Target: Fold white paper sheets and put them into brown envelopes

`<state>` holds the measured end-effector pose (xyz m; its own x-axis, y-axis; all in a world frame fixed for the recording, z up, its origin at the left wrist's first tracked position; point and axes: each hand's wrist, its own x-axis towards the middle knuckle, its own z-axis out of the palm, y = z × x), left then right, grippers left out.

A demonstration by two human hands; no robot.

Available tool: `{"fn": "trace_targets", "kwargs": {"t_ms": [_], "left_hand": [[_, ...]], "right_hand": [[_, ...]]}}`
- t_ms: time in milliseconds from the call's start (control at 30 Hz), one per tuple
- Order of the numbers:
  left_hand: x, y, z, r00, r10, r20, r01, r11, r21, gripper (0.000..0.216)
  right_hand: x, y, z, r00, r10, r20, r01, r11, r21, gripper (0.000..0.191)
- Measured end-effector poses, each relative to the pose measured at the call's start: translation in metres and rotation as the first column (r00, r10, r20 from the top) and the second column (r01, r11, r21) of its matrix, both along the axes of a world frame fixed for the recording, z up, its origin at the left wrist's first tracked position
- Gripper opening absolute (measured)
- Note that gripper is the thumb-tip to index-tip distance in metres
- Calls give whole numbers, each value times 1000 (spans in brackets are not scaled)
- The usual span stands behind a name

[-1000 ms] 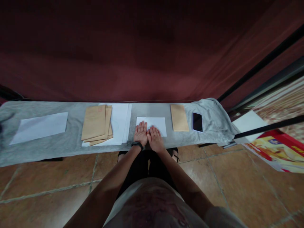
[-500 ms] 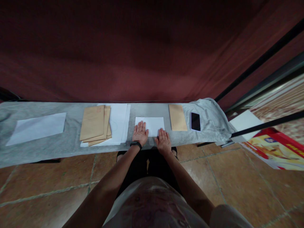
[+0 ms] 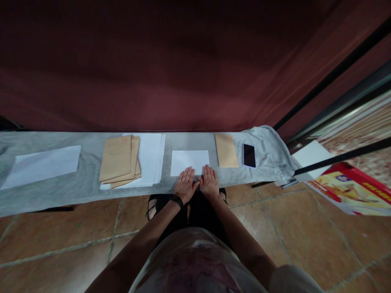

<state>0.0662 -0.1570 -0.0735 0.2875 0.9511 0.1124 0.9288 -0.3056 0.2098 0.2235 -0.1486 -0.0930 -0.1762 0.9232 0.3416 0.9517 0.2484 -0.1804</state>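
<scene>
A white folded sheet (image 3: 189, 160) lies on the grey-covered bench (image 3: 85, 187) in front of me. My left hand (image 3: 185, 184) lies flat with fingers stretched out, its fingertips on the sheet's near edge. My right hand (image 3: 209, 181) lies flat beside it, fingers apart, touching the sheet's near right corner. Both hands hold nothing. A black band sits on my left wrist.
A brown envelope (image 3: 226, 150) and a dark phone (image 3: 249, 155) lie right of the sheet. A stack of brown envelopes (image 3: 119, 160) on white paper (image 3: 151, 156) lies to the left, another white sheet (image 3: 42, 165) farther left. A colourful box (image 3: 351, 189) is on the tiled floor.
My left hand slid right and back to the sheet's near edge, coming beside my right hand, which stayed near the right corner. The view shifted slightly.
</scene>
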Motion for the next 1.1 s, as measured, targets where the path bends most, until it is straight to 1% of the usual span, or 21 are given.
{"fn": "trace_targets", "kwargs": {"t_ms": [167, 433, 633, 733, 800, 833, 900, 967, 1033, 1100], "left_hand": [[-13, -5, 4, 998, 60, 1, -60, 998, 2, 71], [-38, -15, 3, 980, 198, 32, -198, 980, 9, 72], [-48, -19, 2, 960, 277, 49, -278, 961, 15, 71], [-48, -18, 6, 946, 321, 49, -322, 947, 14, 68], [-44, -13, 10, 951, 303, 57, -305, 952, 27, 65], [-41, -8, 12, 960, 274, 63, -276, 960, 35, 63], [-33, 6, 16, 980, 185, 71, -187, 982, 37, 60], [-24, 23, 18, 992, 96, 76, -97, 995, 9, 59], [-18, 39, 18, 996, 56, 74, -54, 998, -32, 57], [-16, 52, 14, 997, 46, 58, -42, 996, -74, 57]], "right_hand": [[0, -1, 1, 1000, -1, -1, 2, 1000, 17, 62], [-1, -1, 5, 1000, -13, -14, 12, 999, -45, 63], [-1, -3, 6, 999, -10, -52, 8, 1000, -30, 61], [-3, -3, 9, 997, -42, -72, 38, 998, -54, 59], [-8, 0, 14, 994, -79, -75, 73, 994, -86, 56], [-11, 3, 17, 994, -81, -78, 73, 992, -100, 55], [-20, 12, 24, 996, -23, -89, 13, 993, -119, 53], [-28, 25, 30, 992, 71, -104, -85, 987, -136, 52], [-35, 39, 33, 986, 125, -115, -142, 977, -156, 51], [-39, 49, 32, 981, 158, -109, -175, 969, -172, 49]]}}
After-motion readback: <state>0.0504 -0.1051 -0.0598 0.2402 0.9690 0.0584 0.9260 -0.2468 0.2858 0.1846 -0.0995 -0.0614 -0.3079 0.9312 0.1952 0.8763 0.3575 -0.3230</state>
